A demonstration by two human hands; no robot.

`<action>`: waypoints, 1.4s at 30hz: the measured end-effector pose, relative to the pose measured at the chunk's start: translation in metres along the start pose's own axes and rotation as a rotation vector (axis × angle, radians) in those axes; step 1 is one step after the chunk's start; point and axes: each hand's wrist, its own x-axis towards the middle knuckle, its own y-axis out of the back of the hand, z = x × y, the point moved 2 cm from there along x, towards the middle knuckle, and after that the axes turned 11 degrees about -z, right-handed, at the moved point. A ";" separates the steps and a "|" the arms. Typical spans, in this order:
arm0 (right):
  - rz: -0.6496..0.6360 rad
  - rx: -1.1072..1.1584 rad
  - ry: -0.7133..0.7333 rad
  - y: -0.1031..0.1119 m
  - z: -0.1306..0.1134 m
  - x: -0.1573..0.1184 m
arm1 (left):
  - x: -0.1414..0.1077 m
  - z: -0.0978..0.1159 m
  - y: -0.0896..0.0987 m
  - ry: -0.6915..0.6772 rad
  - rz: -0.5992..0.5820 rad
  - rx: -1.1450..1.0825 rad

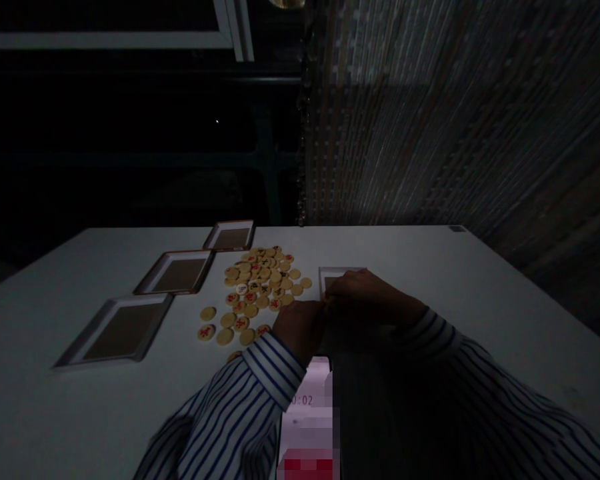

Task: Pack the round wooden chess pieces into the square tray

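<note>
My left hand (300, 325) and my right hand (360, 293) meet at the fingertips, low over the table and just right of a loose pile of round wooden Chinese chess pieces (264, 272). The fingers of both hands look closed. A small pale bit shows between them, too dark to name. Beyond my right hand, a shallow white-edged tray (341, 270) is partly hidden by it. Some pieces show red or black characters; others are plain side up. One whiter piece (242, 289) lies among them.
Three shallow trays, a near one (153, 333), a middle one (206, 267) and a far one (250, 235), run diagonally on the left of the white table (25, 320). A lit phone (313, 387) lies below my hands. A bead curtain (405, 133) hangs behind.
</note>
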 end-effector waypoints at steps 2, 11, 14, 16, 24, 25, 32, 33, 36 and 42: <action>0.009 -0.011 -0.009 0.002 -0.001 -0.001 | 0.000 -0.001 -0.001 -0.002 0.015 0.000; 0.157 -0.005 -0.102 0.015 0.004 -0.010 | -0.002 -0.001 0.002 -0.001 0.038 -0.020; 0.197 -0.001 -0.123 0.016 0.005 -0.011 | -0.003 -0.002 0.003 0.013 0.058 -0.030; 0.215 -0.002 -0.133 0.017 0.005 -0.011 | -0.004 -0.003 0.003 0.020 0.086 -0.044; 0.233 0.011 -0.140 0.017 0.005 -0.012 | -0.009 -0.009 0.010 0.017 0.299 -0.069; 0.236 0.012 -0.145 0.018 0.005 -0.012 | -0.010 -0.010 0.012 0.016 0.330 -0.073; 0.230 0.008 -0.166 0.019 0.004 -0.012 | -0.019 -0.017 0.030 0.054 0.464 -0.137; 0.226 0.007 -0.171 0.019 0.003 -0.012 | -0.020 -0.017 0.033 0.076 0.488 -0.139; 0.220 0.014 -0.178 0.020 0.002 -0.013 | -0.024 -0.021 0.042 0.170 0.562 -0.161; 0.269 0.041 -0.154 0.023 0.000 -0.016 | -0.029 -0.032 0.053 0.293 0.673 -0.283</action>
